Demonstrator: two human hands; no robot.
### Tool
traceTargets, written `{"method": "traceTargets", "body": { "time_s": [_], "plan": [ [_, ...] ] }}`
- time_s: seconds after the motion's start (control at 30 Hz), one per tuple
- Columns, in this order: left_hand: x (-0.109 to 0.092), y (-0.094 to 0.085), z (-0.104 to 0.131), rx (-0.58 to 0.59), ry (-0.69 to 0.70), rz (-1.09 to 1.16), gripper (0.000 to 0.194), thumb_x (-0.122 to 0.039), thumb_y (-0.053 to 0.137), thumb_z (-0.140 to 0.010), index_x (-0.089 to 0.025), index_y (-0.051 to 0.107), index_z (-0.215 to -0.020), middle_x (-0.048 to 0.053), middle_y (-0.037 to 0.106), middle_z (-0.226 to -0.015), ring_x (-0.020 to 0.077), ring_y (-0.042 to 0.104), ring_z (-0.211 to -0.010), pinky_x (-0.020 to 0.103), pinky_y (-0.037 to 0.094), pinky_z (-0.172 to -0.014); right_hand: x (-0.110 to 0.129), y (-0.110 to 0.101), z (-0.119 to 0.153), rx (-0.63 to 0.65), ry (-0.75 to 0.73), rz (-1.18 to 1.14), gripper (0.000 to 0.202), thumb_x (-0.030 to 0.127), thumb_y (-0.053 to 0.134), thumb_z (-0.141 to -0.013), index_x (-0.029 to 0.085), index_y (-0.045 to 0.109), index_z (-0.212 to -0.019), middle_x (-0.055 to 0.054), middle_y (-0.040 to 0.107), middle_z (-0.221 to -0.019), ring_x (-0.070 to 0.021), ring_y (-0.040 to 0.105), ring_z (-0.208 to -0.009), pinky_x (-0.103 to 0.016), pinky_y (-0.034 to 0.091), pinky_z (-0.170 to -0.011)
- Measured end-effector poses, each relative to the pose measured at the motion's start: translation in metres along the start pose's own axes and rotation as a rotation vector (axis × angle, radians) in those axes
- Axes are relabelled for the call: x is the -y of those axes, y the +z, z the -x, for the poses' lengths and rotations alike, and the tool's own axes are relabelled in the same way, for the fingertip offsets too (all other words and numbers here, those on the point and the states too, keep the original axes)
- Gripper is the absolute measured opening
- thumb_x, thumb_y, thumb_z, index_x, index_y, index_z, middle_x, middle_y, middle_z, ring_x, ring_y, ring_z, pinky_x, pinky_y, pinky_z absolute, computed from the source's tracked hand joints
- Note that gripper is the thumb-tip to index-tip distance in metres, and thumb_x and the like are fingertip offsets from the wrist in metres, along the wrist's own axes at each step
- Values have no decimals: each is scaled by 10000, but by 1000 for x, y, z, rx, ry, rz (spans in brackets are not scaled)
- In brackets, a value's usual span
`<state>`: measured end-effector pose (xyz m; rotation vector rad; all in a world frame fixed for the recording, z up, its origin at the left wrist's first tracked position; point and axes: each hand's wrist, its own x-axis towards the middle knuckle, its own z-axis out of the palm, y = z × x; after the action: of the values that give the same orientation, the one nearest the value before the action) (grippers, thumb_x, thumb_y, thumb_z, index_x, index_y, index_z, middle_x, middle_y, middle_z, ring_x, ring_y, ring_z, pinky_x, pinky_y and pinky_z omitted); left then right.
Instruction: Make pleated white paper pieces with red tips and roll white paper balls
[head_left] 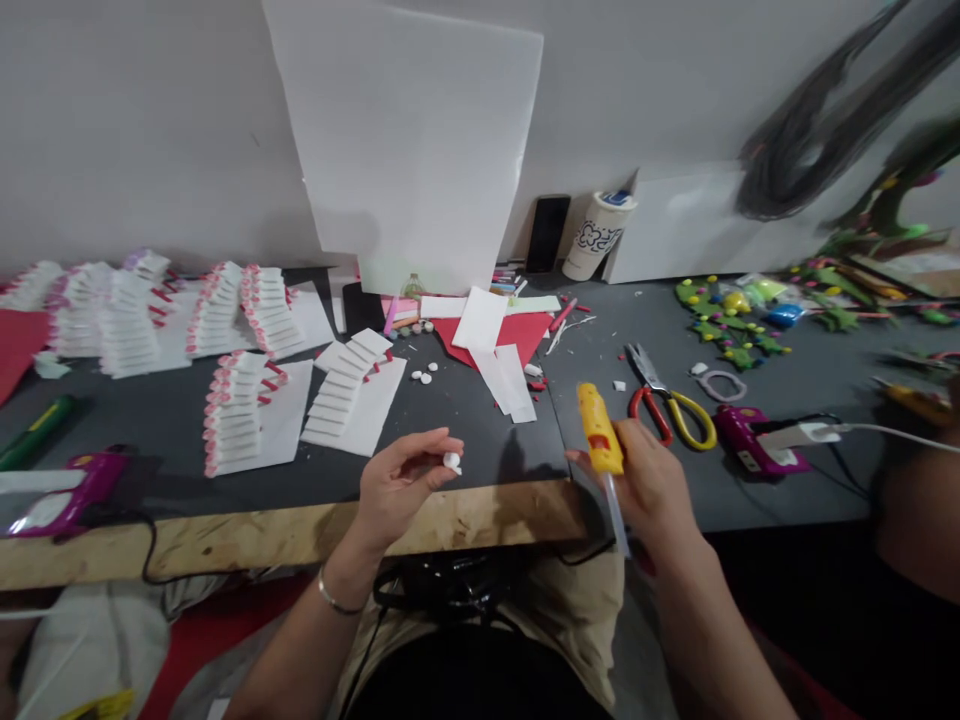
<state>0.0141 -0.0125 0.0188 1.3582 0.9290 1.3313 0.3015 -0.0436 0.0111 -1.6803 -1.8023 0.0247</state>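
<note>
Between the thumb and fingers of my left hand (pixel 405 480) is a small white piece (pixel 451 460), too small to tell its kind. My right hand (pixel 652 475) is wrapped round a yellow glue gun (pixel 600 430), with a clear glue stick (pixel 616 515) coming out of its back end. Beyond my left hand lies a white card (pixel 379 400) bearing a stack of folded white strips. Several small white balls (pixel 425 378) are on the table past my left fingertips. Scissors with red and yellow handles (pixel 664 395) lie to the right of the glue gun.
Finished-looking cards with pink-edged strips (pixel 240 410) fill the left side. White paper strips (pixel 512 385) lie on red felt (pixel 532 335) ahead. A cup (pixel 596 238) and a phone (pixel 548 233) stand against the wall. Purple power blocks (pixel 750 440) sit at both sides; another person's arm is at right.
</note>
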Motion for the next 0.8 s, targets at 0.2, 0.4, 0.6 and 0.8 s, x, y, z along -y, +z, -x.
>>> {"method": "traceTargets", "body": {
  "time_s": [0.2, 0.4, 0.6, 0.8],
  "plan": [
    [-4, -4, -8, 44, 149, 12, 341, -115, 783, -730, -243, 742, -1044, 30, 736, -920, 148, 737, -789, 243, 632, -719, -59, 40, -19, 53, -52, 237, 435, 617, 455, -919, 198, 543, -841, -92, 566, -746, -250, 550, -683, -347, 421, -595],
    [-7, -1, -8, 88, 192, 5, 472, -48, 714, -759, -284, 691, -1167, 7, 732, -910, 135, 726, -834, 256, 620, -781, -65, 28, -15, 138, -92, 184, 500, 600, 488, -915, 143, 623, -1069, -203, 626, -1048, -338, 610, -954, -482, 500, -810],
    [-8, 4, -8, 112, 238, -47, 548, -5, 674, -759, -309, 661, -1216, -6, 732, -923, 122, 706, -859, 255, 600, -819, 42, 10, -9, -2, -180, -313, 93, 328, 613, -926, 241, 630, -898, -47, 668, -870, -200, 642, -835, -341, 529, -750],
    [-7, 6, -6, 105, 320, -148, 586, 3, 667, -746, -281, 617, -1257, -4, 702, -934, 101, 659, -817, 238, 576, -789, 105, 31, -5, -31, -236, -582, 48, 228, 658, -890, 225, 636, -847, -14, 673, -776, -170, 632, -761, -301, 515, -691]
  ]
}}
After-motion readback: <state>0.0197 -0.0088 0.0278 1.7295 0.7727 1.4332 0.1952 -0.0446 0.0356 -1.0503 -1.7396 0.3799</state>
